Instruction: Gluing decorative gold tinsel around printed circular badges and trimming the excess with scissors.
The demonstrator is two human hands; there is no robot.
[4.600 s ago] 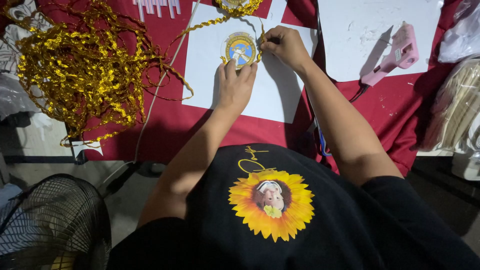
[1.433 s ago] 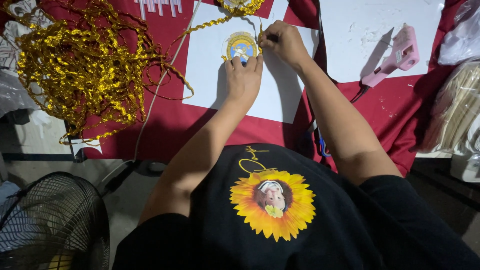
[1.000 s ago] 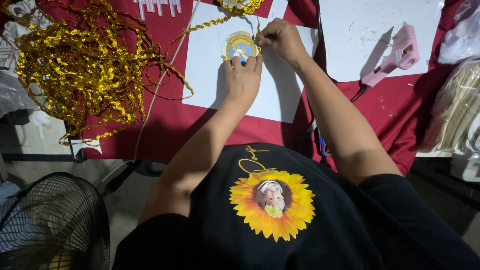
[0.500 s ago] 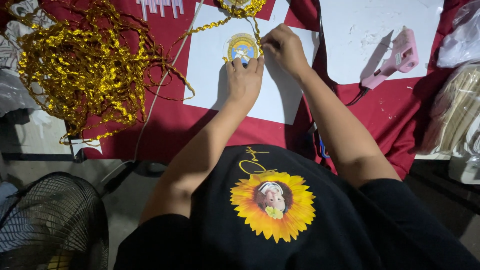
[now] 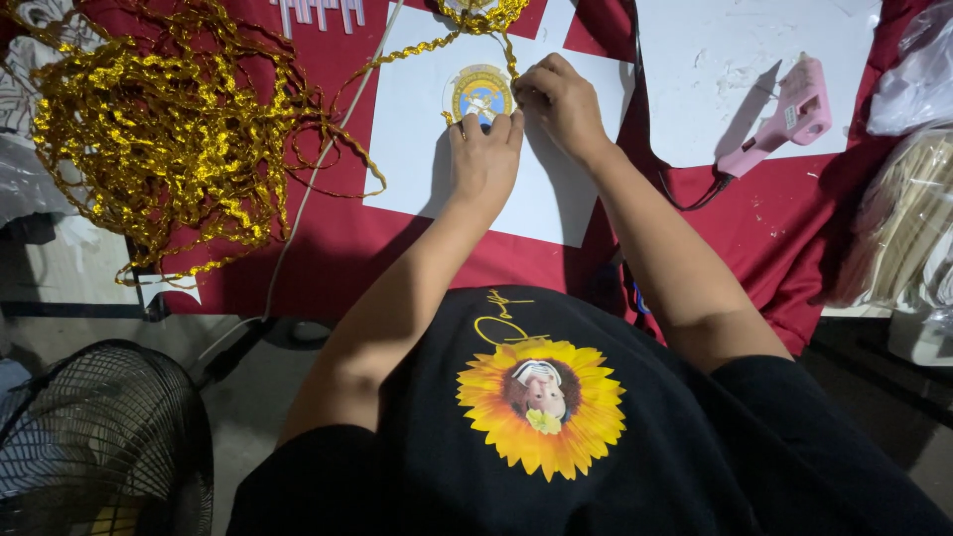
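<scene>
The left hand point(image 5: 483, 159) presses the round badge point(image 5: 478, 94) flat; the right hand point(image 5: 561, 99) pinches the gold trim point(image 5: 491, 22), best laid snugly along the rim.

Your round disc point(image 5: 479, 93) lies on the paper sheet point(image 5: 417, 149) on the desk point(image 5: 328, 258). Left of that sheet sits the trim pile point(image 5: 149, 139); right of it, a second sheet point(image 5: 695, 60) carries the glue gun point(image 5: 779, 119). The fan point(image 5: 94, 437) stands below the sheet's left.
</scene>
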